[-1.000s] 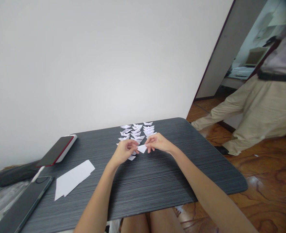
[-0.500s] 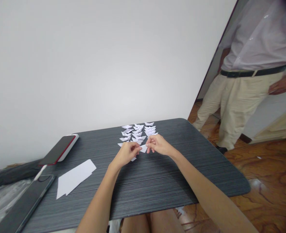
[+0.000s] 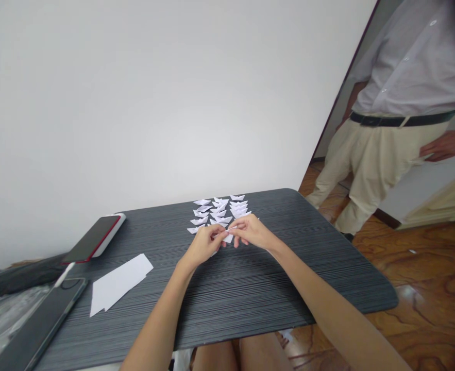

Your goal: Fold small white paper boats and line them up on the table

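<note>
In the head view, a small piece of folded white paper (image 3: 230, 238) is held between the two hands, slightly above the surface (image 3: 250, 293). Its left side is pinched by the thumb and fingers of the left hand (image 3: 206, 242), and its upper right is gripped by the fingertips of the right hand (image 3: 250, 230). The hands are brought close together — thumbs almost meeting over the paper, much of which is covered by the fingers. Just beyond them, folded paper boats (image 3: 218, 213) are set out in three columns toward the wall (image 3: 196, 103), the nearest partly hidden by the hands. Well to the left, flat white sheets (image 3: 121, 282) are laid on the surface, with a red-edged device (image 3: 91, 239) and a dark phone (image 3: 37, 324) placed farther left. At the right, a standing person (image 3: 389, 134) is seen beyond the surface.
</note>
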`<state>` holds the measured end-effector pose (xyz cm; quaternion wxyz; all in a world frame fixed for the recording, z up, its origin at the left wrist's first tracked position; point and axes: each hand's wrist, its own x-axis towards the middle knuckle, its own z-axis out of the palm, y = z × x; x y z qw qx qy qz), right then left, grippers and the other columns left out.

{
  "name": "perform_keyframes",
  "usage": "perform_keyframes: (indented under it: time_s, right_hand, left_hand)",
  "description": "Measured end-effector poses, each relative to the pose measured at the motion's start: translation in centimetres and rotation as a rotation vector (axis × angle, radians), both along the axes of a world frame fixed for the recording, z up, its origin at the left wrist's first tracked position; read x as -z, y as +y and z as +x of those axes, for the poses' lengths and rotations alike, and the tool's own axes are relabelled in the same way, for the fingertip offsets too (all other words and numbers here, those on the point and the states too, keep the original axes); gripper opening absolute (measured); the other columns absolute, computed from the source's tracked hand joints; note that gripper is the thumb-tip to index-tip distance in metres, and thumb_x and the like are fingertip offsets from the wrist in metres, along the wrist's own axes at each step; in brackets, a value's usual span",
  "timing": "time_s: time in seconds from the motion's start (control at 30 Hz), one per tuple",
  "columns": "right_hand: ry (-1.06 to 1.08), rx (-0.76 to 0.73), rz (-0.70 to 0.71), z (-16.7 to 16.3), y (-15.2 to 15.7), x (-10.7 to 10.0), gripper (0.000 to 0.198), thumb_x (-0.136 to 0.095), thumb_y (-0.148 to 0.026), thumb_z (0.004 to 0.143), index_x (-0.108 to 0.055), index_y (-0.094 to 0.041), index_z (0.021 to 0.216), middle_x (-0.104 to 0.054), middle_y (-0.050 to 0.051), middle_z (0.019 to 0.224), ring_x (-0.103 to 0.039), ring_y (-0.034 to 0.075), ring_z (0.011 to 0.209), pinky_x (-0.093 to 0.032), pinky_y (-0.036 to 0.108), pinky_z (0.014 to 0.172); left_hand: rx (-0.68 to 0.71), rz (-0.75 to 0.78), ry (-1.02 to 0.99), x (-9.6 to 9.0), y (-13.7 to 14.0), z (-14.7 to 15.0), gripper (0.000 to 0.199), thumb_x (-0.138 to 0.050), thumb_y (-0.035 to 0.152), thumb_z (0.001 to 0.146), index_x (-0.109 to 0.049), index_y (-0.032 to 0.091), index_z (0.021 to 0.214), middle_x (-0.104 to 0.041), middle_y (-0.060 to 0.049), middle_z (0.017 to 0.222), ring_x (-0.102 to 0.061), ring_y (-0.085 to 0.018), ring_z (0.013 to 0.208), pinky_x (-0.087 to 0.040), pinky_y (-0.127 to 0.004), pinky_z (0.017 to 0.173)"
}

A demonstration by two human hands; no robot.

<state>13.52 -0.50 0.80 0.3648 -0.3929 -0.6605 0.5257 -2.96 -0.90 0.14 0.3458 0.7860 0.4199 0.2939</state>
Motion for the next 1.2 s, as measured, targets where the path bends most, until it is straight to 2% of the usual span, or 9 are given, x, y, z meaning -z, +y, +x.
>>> perform_keyframes:
  time_s: [0.13,0.23,0.4,0.53,0.7,0.9,1.0,1.13,1.2]
  right_hand:
    - [0.027,0.000,-0.024,-0.2,0.0,0.1,0.025,-0.056,-0.033,0.068,-0.059,-0.008,0.068,-0.057,0.002,0.043,-0.046,0.007,0.030,-0.027,0.017,0.031]
    - [0.043,-0.035,-0.048,-0.3,0.1,0.3,0.026,-0.055,-0.034,0.068,-0.058,-0.009,0.064,-0.058,0.003,0.043,-0.047,0.007,0.031,-0.026,0.016,0.031]
    - [0.051,-0.059,-0.105,-0.1,0.7,0.9,0.027,-0.056,-0.035,0.068,-0.057,-0.008,0.063,-0.060,0.004,0.044,-0.051,0.009,0.033,-0.026,0.016,0.032]
    - [0.060,-0.031,-0.104,0.6,1.1,1.0,0.029,-0.057,-0.036,0.067,-0.057,-0.008,0.062,-0.062,0.006,0.048,-0.054,0.010,0.036,-0.026,0.016,0.032]
    - [0.058,-0.032,-0.091,1.0,1.0,0.6,0.031,-0.057,-0.038,0.067,-0.056,-0.007,0.061,-0.064,0.009,0.052,-0.055,0.011,0.038,-0.026,0.016,0.033]
    - [0.054,-0.029,-0.067,0.5,1.1,1.2,0.031,-0.055,-0.038,0.068,-0.055,-0.008,0.061,-0.064,0.009,0.053,-0.055,0.010,0.038,-0.026,0.016,0.032]
    - [0.054,-0.017,-0.019,0.4,1.2,1.5,0.027,-0.055,-0.035,0.069,-0.057,-0.008,0.066,-0.062,0.005,0.049,-0.052,0.009,0.036,-0.030,0.016,0.034]
    - [0.088,-0.037,0.088,0.1,1.1,1.6,0.022,-0.057,-0.031,0.069,-0.062,-0.010,0.076,-0.061,0.003,0.055,-0.054,0.010,0.047,-0.044,0.023,0.050]
    - [0.126,-0.014,0.113,-0.1,0.9,1.5,0.022,-0.058,-0.029,0.068,-0.062,-0.011,0.081,-0.062,0.003,0.063,-0.056,0.011,0.056,-0.047,0.025,0.058]
  left_hand:
    - [-0.038,0.073,0.020,0.0,0.0,0.1,0.032,-0.041,0.035,0.080,-0.055,0.012,0.063,-0.051,0.002,0.045,-0.042,-0.006,0.042,-0.034,-0.017,0.046]
    - [-0.055,0.053,-0.005,0.1,0.1,-0.1,0.031,-0.042,0.034,0.079,-0.057,0.012,0.063,-0.050,0.002,0.043,-0.041,-0.006,0.041,-0.033,-0.017,0.044]
    - [0.023,-0.215,-0.085,0.0,0.3,-0.6,0.036,-0.042,0.039,0.078,-0.057,0.010,0.064,-0.056,-0.001,0.046,-0.037,-0.003,0.030,-0.026,-0.016,0.034]
    - [0.105,-0.336,-0.176,-0.7,0.2,-1.1,0.035,-0.044,0.039,0.078,-0.057,0.008,0.069,-0.062,-0.007,0.059,-0.049,-0.006,0.035,-0.028,-0.016,0.033]
    - [0.092,-0.290,-0.194,-1.0,0.0,-1.2,0.030,-0.048,0.033,0.076,-0.057,0.008,0.063,-0.063,-0.007,0.055,-0.052,-0.008,0.039,-0.037,-0.017,0.040]
    - [-0.054,-0.204,-0.231,0.1,0.3,-0.8,0.024,-0.047,0.028,0.074,-0.052,0.010,0.058,-0.056,-0.001,0.042,-0.039,-0.004,0.030,-0.032,-0.015,0.034]
    - [-0.029,-0.207,-0.196,0.3,0.4,-0.8,0.025,-0.047,0.027,0.074,-0.052,0.009,0.058,-0.059,-0.003,0.046,-0.041,-0.004,0.031,-0.033,-0.015,0.034]
    - [0.018,-0.195,-0.137,0.0,0.2,-0.8,0.030,-0.044,0.034,0.076,-0.058,0.009,0.067,-0.062,-0.005,0.058,-0.046,-0.004,0.033,-0.036,-0.015,0.036]
    - [0.014,-0.181,-0.153,-0.1,0.1,-0.7,0.033,-0.044,0.037,0.077,-0.061,0.009,0.075,-0.063,-0.005,0.061,-0.050,-0.006,0.037,-0.038,-0.016,0.037]
